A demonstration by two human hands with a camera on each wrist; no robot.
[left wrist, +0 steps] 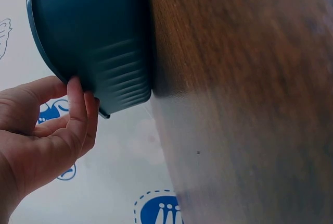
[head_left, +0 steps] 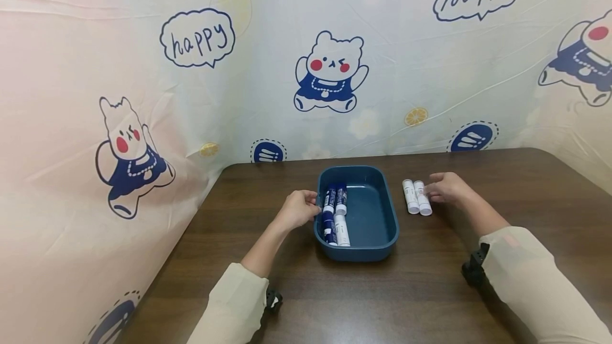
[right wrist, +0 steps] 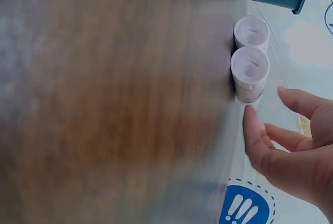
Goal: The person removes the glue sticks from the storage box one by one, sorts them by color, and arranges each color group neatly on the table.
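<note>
A dark blue plastic bin [head_left: 373,253] stands on the table. My left hand [head_left: 297,209] pinches its left rim; in the left wrist view the fingers [left wrist: 78,104] lie against the outer wall and the thumb goes behind the rim. Along the bin's left side lie several glue sticks, some blue and white [head_left: 329,227], one white [head_left: 341,230]. To the right of the bin, two white glue sticks [head_left: 410,197] lie side by side. My right hand [head_left: 448,187] is beside the right-hand white glue stick [right wrist: 250,73], thumb and fingers apart, a fingertip close to or touching it.
The brown wooden table [head_left: 382,301] extends around the bin. Behind it hangs a pale cloth [head_left: 268,84] printed with cartoon bears and "happy" bubbles. Black wrist straps [head_left: 474,267] sit at both sleeves.
</note>
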